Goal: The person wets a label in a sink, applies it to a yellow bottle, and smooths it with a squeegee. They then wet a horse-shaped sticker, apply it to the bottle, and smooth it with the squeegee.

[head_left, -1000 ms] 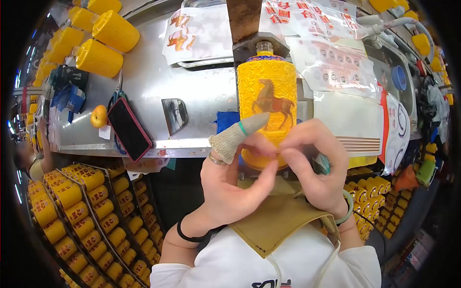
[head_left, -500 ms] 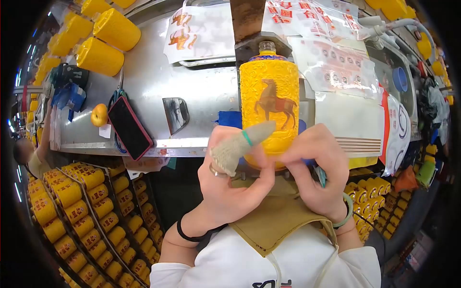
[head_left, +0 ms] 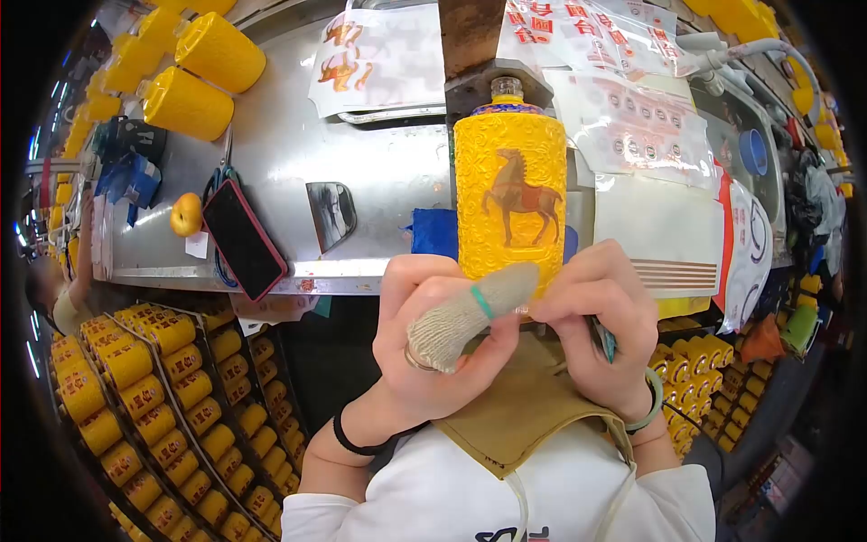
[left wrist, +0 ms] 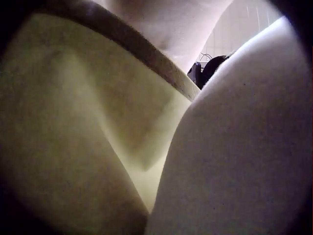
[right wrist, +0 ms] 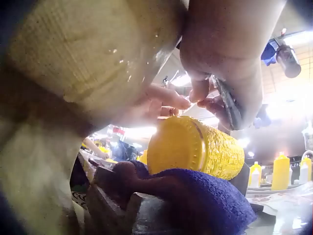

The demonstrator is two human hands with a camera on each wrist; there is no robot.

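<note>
A yellow embossed bottle (head_left: 506,181) lies on its side, its clear neck (head_left: 506,88) toward the far side and a brown horse decal (head_left: 522,200) facing up. Just over its near end, my left hand (head_left: 420,352) and right hand (head_left: 610,330) meet at the fingertips. A knitted finger cover (head_left: 470,316) with a green band sits on a left finger. In the right wrist view, a tiny pale scrap (right wrist: 192,102) shows between the pinching fingertips; I cannot tell its kind. Tucked in my right hand is a flat grey-and-teal blade-like piece (right wrist: 227,103).
A blue cloth (right wrist: 210,196) lies under the bottle. On the metal bench (head_left: 271,181) are a phone (head_left: 244,239), scissors (head_left: 221,176), an apple (head_left: 186,215) and decal sheets (head_left: 623,126). More yellow bottles (head_left: 185,104) stand far left; racked bottles (head_left: 149,397) fill the lower left.
Both hands have come down slightly, nearer my body. The covered finger has moved off the horse decal toward the bottle's near end, and the fingertips still meet.
</note>
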